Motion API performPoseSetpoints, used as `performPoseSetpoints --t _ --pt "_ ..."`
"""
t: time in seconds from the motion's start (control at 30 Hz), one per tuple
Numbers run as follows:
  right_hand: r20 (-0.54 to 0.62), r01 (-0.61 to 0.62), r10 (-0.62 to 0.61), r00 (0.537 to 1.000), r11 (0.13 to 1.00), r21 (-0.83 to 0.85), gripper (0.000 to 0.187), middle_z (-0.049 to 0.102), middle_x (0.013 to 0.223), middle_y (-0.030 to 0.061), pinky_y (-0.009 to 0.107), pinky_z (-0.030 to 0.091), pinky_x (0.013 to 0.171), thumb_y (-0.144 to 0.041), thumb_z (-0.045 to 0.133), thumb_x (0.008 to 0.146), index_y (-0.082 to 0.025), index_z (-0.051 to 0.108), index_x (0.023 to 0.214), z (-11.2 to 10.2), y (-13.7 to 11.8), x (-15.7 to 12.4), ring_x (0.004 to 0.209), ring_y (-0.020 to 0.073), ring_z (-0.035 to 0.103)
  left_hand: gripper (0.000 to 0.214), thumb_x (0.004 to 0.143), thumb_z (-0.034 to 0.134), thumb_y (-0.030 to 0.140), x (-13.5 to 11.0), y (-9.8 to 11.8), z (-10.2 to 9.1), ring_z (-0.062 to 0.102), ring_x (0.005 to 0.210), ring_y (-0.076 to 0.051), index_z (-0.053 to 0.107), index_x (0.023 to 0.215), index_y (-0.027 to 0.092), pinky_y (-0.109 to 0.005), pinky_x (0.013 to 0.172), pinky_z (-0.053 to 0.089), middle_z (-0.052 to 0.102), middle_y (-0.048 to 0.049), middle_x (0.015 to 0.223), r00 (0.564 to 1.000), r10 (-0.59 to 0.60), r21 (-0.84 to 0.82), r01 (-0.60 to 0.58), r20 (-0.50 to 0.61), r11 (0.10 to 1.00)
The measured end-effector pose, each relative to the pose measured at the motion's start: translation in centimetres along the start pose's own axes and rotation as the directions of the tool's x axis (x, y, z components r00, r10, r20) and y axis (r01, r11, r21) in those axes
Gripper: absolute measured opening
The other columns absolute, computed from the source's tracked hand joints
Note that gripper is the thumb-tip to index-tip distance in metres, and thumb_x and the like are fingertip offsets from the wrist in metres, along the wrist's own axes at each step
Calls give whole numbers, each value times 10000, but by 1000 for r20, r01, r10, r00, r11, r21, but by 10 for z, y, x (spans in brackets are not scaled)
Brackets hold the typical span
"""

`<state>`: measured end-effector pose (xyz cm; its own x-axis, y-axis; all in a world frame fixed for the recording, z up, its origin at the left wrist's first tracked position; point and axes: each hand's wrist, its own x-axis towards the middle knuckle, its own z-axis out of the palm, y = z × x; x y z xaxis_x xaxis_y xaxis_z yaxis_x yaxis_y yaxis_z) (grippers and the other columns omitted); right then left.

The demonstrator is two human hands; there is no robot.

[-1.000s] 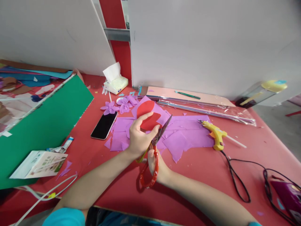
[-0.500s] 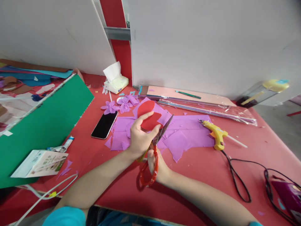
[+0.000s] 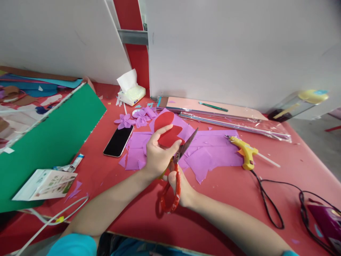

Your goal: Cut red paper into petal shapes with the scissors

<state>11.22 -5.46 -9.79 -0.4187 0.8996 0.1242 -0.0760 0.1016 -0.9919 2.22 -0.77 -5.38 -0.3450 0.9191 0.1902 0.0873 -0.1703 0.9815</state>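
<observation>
My left hand (image 3: 157,154) pinches a red paper cut-out (image 3: 167,133) with rounded lobes, held above the table. My right hand (image 3: 182,186) grips the orange-handled scissors (image 3: 172,181); their grey blades (image 3: 188,144) point up and to the right along the cut-out's right edge. Purple tissue paper pieces (image 3: 207,151) lie on the red table (image 3: 229,192) beneath both hands. Part of my right hand's fingers sit inside the handle loops.
A black phone (image 3: 118,141) and purple paper flowers (image 3: 134,119) lie to the left. A yellow glue gun (image 3: 243,151) with a black cord is on the right. A green board (image 3: 50,138), a tissue box (image 3: 130,94), a small carton (image 3: 45,185) and wrapped sheets at the back surround the work spot.
The scissors and my right hand shifted slightly right and up. My left hand turned the red cut-out a little.
</observation>
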Motion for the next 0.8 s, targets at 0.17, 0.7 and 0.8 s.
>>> performPoseSetpoints --t 0.17,0.7,0.8 --pt "12 -17 16 1000 1000 12 555 505 1102 122 530 413 944 -701 312 822 -233 438 1092 -1 3 -1 1039 301 529 433 672 722 229 -1 -1 0 656 620 -122 602 1088 246 -228 496 554 691 -38 960 1000 -5 7 5 19 1000" --pt "8 -43 42 999 995 90 562 554 1053 86 441 459 907 -716 393 780 -257 465 1096 -2 14 -2 991 247 561 443 644 728 250 -1 4 -1 471 371 -28 618 1074 249 -174 336 443 691 -24 920 999 -36 -38 37 12 999" --pt "29 -36 33 999 996 79 588 551 1063 90 447 457 907 -725 386 774 -255 456 1120 -3 13 -2 996 253 554 429 640 727 244 0 5 -1 493 389 -32 626 1057 246 -175 349 458 689 -32 969 1000 -24 -31 24 6 999"
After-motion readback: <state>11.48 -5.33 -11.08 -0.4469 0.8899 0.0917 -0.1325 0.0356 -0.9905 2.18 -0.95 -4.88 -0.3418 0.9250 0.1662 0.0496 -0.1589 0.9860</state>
